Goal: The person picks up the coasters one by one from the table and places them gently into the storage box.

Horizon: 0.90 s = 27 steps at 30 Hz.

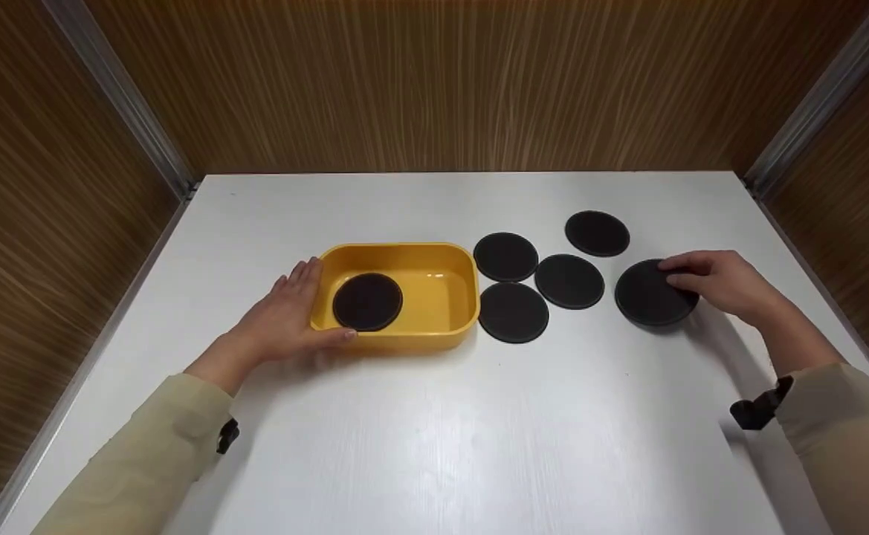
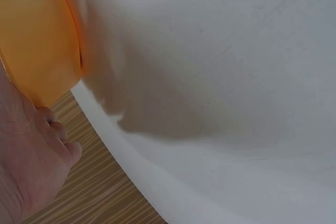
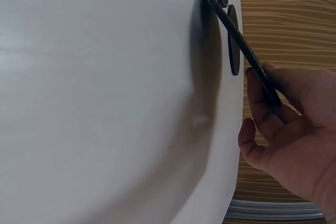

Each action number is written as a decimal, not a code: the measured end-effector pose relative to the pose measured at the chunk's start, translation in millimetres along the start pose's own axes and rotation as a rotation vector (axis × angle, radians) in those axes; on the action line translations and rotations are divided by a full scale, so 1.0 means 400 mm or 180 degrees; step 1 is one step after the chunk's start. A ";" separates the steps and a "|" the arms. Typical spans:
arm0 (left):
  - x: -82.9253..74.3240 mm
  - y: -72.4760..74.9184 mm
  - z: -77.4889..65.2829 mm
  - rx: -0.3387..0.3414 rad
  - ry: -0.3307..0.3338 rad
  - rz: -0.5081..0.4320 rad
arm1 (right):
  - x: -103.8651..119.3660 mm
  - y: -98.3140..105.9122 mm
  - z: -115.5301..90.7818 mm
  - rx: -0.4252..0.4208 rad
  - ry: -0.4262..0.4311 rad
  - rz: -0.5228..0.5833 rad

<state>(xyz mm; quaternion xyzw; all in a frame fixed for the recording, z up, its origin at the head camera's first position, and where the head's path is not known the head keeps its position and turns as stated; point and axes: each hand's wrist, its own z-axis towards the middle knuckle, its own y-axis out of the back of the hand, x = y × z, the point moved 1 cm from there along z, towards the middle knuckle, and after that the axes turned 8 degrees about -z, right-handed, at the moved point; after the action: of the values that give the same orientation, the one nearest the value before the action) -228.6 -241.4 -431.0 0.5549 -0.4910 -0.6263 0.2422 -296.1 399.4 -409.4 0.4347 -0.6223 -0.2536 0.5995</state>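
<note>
A yellow rectangular box stands on the white table, with one black round coaster lying inside at its left. My left hand rests against the box's left end, fingers straight along that side and thumb at the front rim. In the left wrist view, the palm lies beside the box's orange-looking wall. My right hand pinches another black coaster by its right edge. The right wrist view shows this coaster edge-on and tilted, its held side raised off the table.
Between the box and my right hand, several black coasters lie flat: two close beside the box, one above the other, one to their right, and one farther back. Wood-grain panels border the white table.
</note>
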 end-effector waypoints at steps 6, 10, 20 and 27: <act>0.000 0.001 -0.002 0.0025 0.0010 0.0016 | 0.010 0.018 -0.003 0.0080 -0.0074 0.0071; -0.001 0.002 -0.004 0.0034 0.0019 0.0004 | 0.019 0.028 -0.004 0.0085 -0.0120 0.0143; 0.000 0.002 -0.003 0.0050 0.0045 0.0026 | 0.062 0.035 -0.019 -0.0208 0.0065 0.0703; -0.001 0.002 -0.003 0.0031 0.0034 0.0024 | 0.132 0.021 -0.016 -0.0376 0.0384 0.1155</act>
<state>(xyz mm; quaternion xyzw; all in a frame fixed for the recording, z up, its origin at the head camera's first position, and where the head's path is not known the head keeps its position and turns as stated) -227.6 -241.7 -430.0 0.5576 -0.4950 -0.6200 0.2444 -286.7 360.5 -373.7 0.2939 -0.6374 -0.1510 0.6960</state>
